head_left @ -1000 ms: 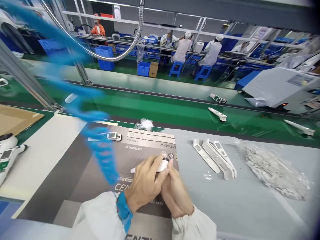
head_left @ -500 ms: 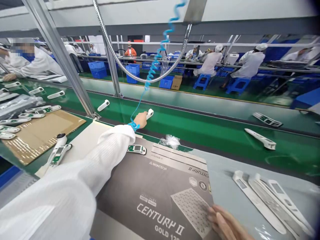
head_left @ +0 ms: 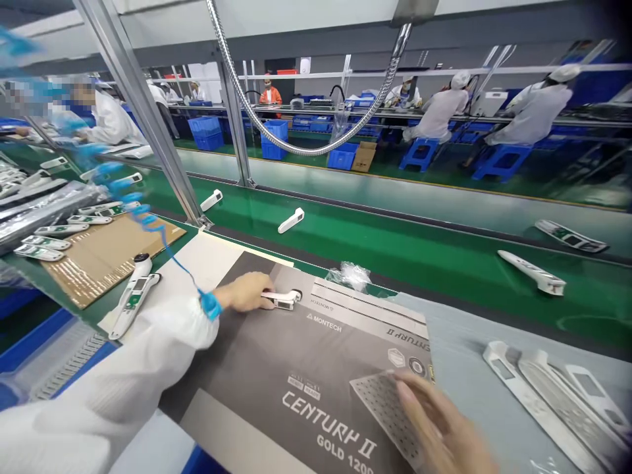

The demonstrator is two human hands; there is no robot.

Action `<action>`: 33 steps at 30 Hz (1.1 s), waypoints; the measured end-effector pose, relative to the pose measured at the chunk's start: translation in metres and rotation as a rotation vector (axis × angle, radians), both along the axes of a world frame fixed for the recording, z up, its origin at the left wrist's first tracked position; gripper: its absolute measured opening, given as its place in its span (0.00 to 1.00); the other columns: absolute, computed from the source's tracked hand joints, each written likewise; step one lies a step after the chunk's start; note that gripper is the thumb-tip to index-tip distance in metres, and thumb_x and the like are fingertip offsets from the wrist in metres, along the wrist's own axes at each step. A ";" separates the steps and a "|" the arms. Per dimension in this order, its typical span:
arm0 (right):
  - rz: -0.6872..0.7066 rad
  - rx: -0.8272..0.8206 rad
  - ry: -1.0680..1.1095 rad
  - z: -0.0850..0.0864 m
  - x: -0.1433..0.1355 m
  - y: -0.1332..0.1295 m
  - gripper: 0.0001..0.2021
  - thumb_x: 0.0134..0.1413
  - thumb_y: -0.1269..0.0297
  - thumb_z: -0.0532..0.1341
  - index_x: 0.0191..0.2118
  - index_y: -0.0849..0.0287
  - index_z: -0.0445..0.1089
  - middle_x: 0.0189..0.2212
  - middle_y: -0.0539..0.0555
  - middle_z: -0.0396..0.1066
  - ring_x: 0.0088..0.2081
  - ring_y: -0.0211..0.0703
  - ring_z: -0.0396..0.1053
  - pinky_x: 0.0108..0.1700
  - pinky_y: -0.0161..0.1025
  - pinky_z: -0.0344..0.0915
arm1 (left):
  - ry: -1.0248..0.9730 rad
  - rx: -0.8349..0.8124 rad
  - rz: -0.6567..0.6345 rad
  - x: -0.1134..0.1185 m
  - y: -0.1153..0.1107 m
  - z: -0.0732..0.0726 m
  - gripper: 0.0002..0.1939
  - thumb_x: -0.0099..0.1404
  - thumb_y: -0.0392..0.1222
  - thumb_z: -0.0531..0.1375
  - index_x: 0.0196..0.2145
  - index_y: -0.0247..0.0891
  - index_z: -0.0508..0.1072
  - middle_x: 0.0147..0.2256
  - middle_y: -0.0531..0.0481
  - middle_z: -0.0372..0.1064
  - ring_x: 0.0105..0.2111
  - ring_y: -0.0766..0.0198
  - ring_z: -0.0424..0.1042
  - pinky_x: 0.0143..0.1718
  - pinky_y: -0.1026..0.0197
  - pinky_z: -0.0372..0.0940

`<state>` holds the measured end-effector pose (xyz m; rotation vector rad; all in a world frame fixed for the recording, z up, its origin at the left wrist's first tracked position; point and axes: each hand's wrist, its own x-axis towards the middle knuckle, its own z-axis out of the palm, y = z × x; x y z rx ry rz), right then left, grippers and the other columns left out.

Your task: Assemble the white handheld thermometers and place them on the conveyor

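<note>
Grip of our left hand (head_left: 248, 291): clamped on one end of the white casing (head_left: 284, 301), at the printed cardboard (head_left: 232, 388). We cannot tell whether our blurred right hand (head_left: 439, 421) is closed. Beyond, untouched, a white unit (head_left: 291, 220) lies on the green belt (head_left: 375, 240).

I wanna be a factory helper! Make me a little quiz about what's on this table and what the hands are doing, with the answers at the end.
1. True or false: the left hand has its fingers on a white device.
2. Which colour is the band on the left wrist?
A) Red
B) Blue
C) Yellow
3. Fill in the missing word: on the printed cardboard, the big word just before "II" and above "GOLD" is ____.

Key: 1. True. 2. B. 3. CENTURY.
</note>
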<state>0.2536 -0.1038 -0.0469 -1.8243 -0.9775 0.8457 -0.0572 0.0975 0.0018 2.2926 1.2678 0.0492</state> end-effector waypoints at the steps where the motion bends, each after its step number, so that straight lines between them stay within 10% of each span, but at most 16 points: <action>1: 0.090 0.050 -0.068 0.010 -0.015 0.012 0.14 0.46 0.42 0.63 0.37 0.39 0.77 0.44 0.55 0.76 0.48 0.64 0.71 0.46 0.60 0.69 | -0.016 0.023 0.024 0.001 -0.017 -0.004 0.09 0.60 0.38 0.64 0.40 0.37 0.79 0.40 0.47 0.77 0.39 0.56 0.73 0.39 0.63 0.61; 7: 0.403 0.447 -0.389 0.025 -0.073 0.064 0.08 0.61 0.56 0.59 0.42 0.47 0.73 0.42 0.53 0.75 0.44 0.52 0.70 0.46 0.49 0.60 | -0.123 0.066 0.074 0.029 -0.078 -0.004 0.10 0.68 0.44 0.56 0.45 0.48 0.74 0.39 0.51 0.77 0.37 0.55 0.74 0.32 0.61 0.59; 14: 0.418 0.543 -0.839 0.023 -0.071 0.054 0.08 0.63 0.69 0.55 0.36 0.50 0.69 0.38 0.50 0.75 0.40 0.47 0.66 0.44 0.47 0.50 | -0.352 -0.065 0.160 0.053 -0.081 -0.011 0.10 0.66 0.47 0.57 0.33 0.41 0.75 0.30 0.49 0.75 0.31 0.58 0.73 0.31 0.62 0.60; 18: 0.492 0.445 -0.666 0.028 -0.056 0.080 0.08 0.64 0.67 0.51 0.33 0.54 0.64 0.34 0.51 0.72 0.37 0.44 0.66 0.42 0.44 0.54 | -0.534 -0.150 0.476 0.057 -0.065 -0.024 0.18 0.67 0.51 0.53 0.25 0.37 0.68 0.22 0.50 0.69 0.23 0.63 0.67 0.27 0.64 0.60; 25: 0.127 0.026 -0.767 0.006 -0.007 0.192 0.05 0.57 0.64 0.57 0.32 0.58 0.66 0.37 0.60 0.70 0.44 0.54 0.64 0.44 0.48 0.54 | -0.721 -0.384 0.499 0.058 -0.076 -0.013 0.20 0.64 0.58 0.55 0.27 0.37 0.65 0.21 0.55 0.60 0.18 0.69 0.58 0.20 0.67 0.55; 33: -0.037 -0.179 -0.919 0.009 0.105 0.089 0.10 0.59 0.65 0.53 0.34 0.57 0.72 0.38 0.62 0.72 0.43 0.53 0.68 0.44 0.46 0.58 | -0.629 -0.428 0.484 0.040 -0.089 -0.014 0.23 0.64 0.62 0.55 0.26 0.39 0.67 0.18 0.56 0.58 0.19 0.67 0.57 0.22 0.67 0.55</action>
